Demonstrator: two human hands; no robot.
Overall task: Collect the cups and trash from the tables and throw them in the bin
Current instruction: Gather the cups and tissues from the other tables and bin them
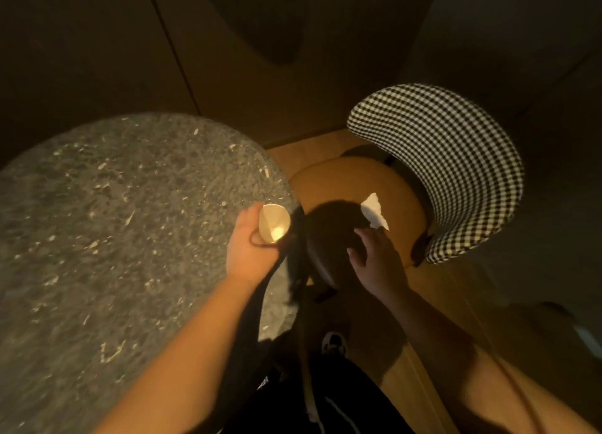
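the round stone table [107, 212] is left bare beside the chair [449, 160], on whose tan seat [351, 186] the crumpled napkin [374, 211] lies. the napkin is best pinched at its near edge, which is judged light and easily lifted. the right hand [378, 254] is held just short of it, fingers spread and empty. the paper cup [273, 222] is gripped sideways in the left hand [250, 244], mouth up.

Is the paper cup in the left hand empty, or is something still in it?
Empty. The cup held by the left hand is tipped toward the camera, and only bare white inside shows.
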